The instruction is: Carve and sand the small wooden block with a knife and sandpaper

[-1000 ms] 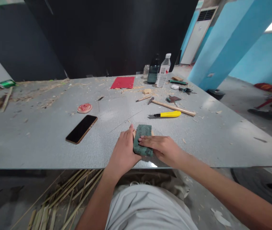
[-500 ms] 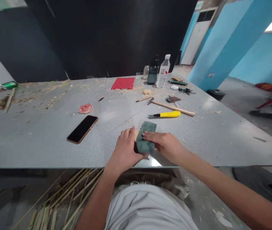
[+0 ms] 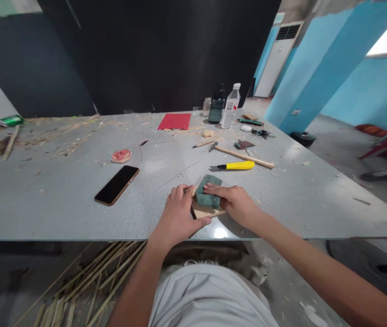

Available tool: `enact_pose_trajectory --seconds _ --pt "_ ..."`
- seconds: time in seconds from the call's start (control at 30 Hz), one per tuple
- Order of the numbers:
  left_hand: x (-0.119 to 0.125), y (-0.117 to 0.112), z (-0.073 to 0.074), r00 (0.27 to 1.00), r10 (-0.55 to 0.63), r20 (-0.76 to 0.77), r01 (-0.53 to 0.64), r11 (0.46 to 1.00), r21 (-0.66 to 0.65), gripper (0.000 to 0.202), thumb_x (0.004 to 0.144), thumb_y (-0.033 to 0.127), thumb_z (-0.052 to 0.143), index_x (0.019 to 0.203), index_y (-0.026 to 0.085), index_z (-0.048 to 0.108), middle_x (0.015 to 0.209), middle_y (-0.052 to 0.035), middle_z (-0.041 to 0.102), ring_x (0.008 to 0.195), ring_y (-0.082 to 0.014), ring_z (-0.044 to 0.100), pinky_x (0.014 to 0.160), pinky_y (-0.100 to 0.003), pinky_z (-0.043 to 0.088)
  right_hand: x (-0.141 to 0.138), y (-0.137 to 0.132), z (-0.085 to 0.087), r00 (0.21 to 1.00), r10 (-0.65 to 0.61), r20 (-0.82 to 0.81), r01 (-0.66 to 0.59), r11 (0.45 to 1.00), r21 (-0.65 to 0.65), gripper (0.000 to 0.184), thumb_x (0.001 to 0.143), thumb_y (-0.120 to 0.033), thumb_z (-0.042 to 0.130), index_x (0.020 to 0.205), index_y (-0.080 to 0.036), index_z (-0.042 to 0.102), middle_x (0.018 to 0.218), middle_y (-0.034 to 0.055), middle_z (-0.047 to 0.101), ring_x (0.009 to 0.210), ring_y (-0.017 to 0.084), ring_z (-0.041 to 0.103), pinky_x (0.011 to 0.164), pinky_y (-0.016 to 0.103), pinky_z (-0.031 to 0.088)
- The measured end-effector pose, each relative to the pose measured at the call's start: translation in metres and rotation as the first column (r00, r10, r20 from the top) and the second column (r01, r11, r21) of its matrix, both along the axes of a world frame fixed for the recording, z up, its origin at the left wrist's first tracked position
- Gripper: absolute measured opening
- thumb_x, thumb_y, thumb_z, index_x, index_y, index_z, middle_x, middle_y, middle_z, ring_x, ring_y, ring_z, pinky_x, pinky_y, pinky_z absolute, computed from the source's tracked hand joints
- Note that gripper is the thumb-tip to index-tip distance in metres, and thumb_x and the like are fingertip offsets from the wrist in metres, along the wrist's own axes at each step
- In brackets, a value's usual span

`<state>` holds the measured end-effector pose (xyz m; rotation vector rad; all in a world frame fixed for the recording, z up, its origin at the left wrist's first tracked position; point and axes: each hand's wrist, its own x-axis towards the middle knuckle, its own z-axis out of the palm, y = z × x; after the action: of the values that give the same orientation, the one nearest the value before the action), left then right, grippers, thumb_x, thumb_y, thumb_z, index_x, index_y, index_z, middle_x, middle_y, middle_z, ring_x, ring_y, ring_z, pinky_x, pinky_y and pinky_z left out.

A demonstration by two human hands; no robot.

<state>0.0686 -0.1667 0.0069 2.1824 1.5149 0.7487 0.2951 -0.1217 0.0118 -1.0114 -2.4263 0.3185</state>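
Near the table's front edge lies a thin, light wooden board (image 3: 204, 211), mostly covered. My left hand (image 3: 178, 211) grips its left side, thumb along the near edge and fingers at the far side. A dark strip shows beside that thumb. My right hand (image 3: 239, 204) is closed on a green sanding block (image 3: 208, 193), with fingers laid over its top, and the block rests flat on the board. Just beyond my hands is a yellow-handled craft knife (image 3: 237, 165). A hammer (image 3: 244, 155) with a wooden handle lies behind it.
On the left are a phone (image 3: 117, 185) and a round wooden disc (image 3: 121, 156) with a red design. Farther back stand a clear plastic bottle (image 3: 231, 107) and a dark bottle (image 3: 216, 109), near a red sheet (image 3: 174, 121). Wood shavings litter the table (image 3: 57, 200).
The sanding block under my right hand has slid and tilted away from me, so the board's near part now shows. My left hand keeps its place on the board.
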Motion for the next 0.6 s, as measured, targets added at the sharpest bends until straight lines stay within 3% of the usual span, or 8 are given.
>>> enact_pose_trajectory --seconds 0.13,0.27,0.47,0.53,0.6 --pt "-0.001 -0.001 0.000 1.000 -0.001 -0.021 0.002 1.000 0.023 0.073 0.080 0.032 0.080 0.145 0.027 0.048 0.139 -0.0129 0.050 0.132 -0.0362 0.049 0.113 -0.055 0.044 -0.003 -0.024 0.000 0.996 0.059 0.063 -0.064 0.996 0.067 0.070 0.075 0.009 0.047 0.134 -0.019 0.074 0.138 0.0107 0.072 0.131 0.027 0.068 0.109 0.045 0.060" --pt "-0.003 0.000 -0.002 0.998 -0.029 -0.047 0.032 0.998 0.050 0.072 0.082 0.022 0.070 0.150 0.023 0.044 0.139 -0.0161 0.050 0.129 -0.0359 0.051 0.109 -0.054 0.047 -0.005 -0.051 0.004 0.986 0.139 0.089 -0.144 0.988 0.053 0.071 0.077 0.008 0.047 0.137 -0.020 0.072 0.141 0.0083 0.071 0.132 0.024 0.068 0.111 0.042 0.059" --pt "0.000 -0.001 0.000 1.000 -0.013 -0.006 0.013 1.000 0.009 0.080 0.079 0.042 0.083 0.148 0.025 0.046 0.139 -0.0137 0.050 0.135 -0.0371 0.048 0.115 -0.056 0.042 -0.007 -0.003 0.000 0.998 0.012 0.059 -0.016 0.998 0.060 0.073 0.073 0.010 0.048 0.132 -0.024 0.075 0.135 0.0062 0.074 0.128 0.026 0.070 0.107 0.043 0.062" --pt "0.000 -0.002 -0.001 1.000 -0.007 -0.009 0.008 1.000 0.011 0.080 0.081 0.044 0.082 0.149 0.025 0.044 0.141 -0.0137 0.050 0.137 -0.0378 0.047 0.116 -0.057 0.041 -0.008 -0.003 0.000 0.999 0.011 0.047 -0.014 0.998 0.068 0.073 0.073 0.010 0.047 0.131 -0.024 0.075 0.135 0.0059 0.075 0.129 0.026 0.069 0.108 0.042 0.061" --pt "-0.001 -0.003 -0.002 1.000 -0.006 -0.019 0.006 1.000 0.018 0.075 0.083 0.036 0.077 0.149 0.026 0.043 0.141 -0.0142 0.049 0.135 -0.0377 0.048 0.113 -0.057 0.044 -0.009 -0.020 0.001 0.997 0.054 0.046 -0.058 0.995 0.083 0.071 0.075 0.009 0.047 0.133 -0.023 0.074 0.136 0.0073 0.074 0.129 0.025 0.070 0.108 0.042 0.061"
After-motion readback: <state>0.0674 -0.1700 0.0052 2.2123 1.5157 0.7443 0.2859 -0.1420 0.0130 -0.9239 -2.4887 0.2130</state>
